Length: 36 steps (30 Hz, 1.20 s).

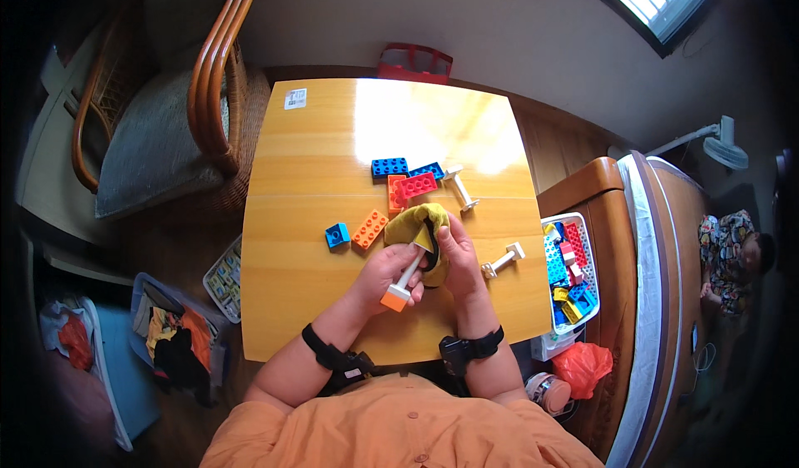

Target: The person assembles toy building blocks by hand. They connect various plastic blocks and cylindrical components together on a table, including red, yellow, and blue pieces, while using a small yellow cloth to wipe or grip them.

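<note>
An orange buttoned shirt (358,430) is worn with black wrist straps (485,346)

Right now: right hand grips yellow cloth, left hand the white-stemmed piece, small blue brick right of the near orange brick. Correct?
One fix: in the head view, the small blue brick lies left of the near orange brick, not right. The rest stands: right hand grips yellow cloth, left hand the white-stemmed piece.

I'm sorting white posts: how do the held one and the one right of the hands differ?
The held post has an orange end block; the loose post looks all white. The held post is in the left hand, the loose post on the table. Both have slim white shafts.
</note>
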Each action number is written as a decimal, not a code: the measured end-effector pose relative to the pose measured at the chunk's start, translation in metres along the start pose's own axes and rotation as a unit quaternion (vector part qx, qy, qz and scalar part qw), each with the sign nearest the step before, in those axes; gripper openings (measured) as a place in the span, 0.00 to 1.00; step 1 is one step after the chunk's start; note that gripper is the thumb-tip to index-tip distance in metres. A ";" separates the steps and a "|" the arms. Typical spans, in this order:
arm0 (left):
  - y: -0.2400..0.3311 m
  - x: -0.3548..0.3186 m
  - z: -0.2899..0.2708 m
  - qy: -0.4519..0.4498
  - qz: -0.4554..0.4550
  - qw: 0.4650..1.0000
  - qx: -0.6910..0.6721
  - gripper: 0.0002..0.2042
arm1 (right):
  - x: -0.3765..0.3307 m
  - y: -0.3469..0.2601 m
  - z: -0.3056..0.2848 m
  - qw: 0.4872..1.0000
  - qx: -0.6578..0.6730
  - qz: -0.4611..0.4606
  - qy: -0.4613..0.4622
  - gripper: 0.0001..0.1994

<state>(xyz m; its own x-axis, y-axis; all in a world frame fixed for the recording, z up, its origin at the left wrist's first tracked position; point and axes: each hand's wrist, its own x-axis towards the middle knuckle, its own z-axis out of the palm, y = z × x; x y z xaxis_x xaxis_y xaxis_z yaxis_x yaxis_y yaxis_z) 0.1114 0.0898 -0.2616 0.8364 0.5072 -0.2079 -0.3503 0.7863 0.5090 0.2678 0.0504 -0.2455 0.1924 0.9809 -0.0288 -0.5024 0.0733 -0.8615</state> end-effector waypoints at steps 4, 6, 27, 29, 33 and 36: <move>0.001 0.001 -0.006 -0.002 -0.023 1.000 0.001 0.16 | 0.003 -0.006 -0.003 1.000 -0.028 -0.005 0.008 0.18; 0.002 -0.001 -0.004 0.061 -0.022 0.998 0.027 0.16 | 0.005 -0.005 -0.008 0.999 -0.036 0.003 0.014 0.15; 0.002 -0.001 0.001 0.125 0.149 0.970 0.143 0.10 | 0.001 0.010 0.016 0.990 -0.087 -0.101 0.042 0.19; 0.002 -0.002 0.001 0.123 0.176 0.959 0.184 0.10 | -0.001 0.007 0.024 0.989 -0.094 -0.102 0.048 0.20; 0.001 -0.002 -0.003 0.100 0.168 0.974 0.117 0.10 | 0.002 0.011 0.010 0.987 -0.109 -0.087 0.081 0.15; 0.002 -0.004 0.002 0.116 0.170 0.969 0.134 0.10 | 0.003 0.011 0.010 0.980 -0.078 -0.133 0.128 0.15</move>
<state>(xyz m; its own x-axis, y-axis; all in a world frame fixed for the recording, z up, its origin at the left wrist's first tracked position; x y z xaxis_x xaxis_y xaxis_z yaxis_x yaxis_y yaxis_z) 0.1087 0.0884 -0.2581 0.5633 0.8111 -0.1575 -0.4404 0.4560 0.7734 0.2543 0.0559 -0.2505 0.5140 0.8520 0.0991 -0.2750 0.2731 -0.9218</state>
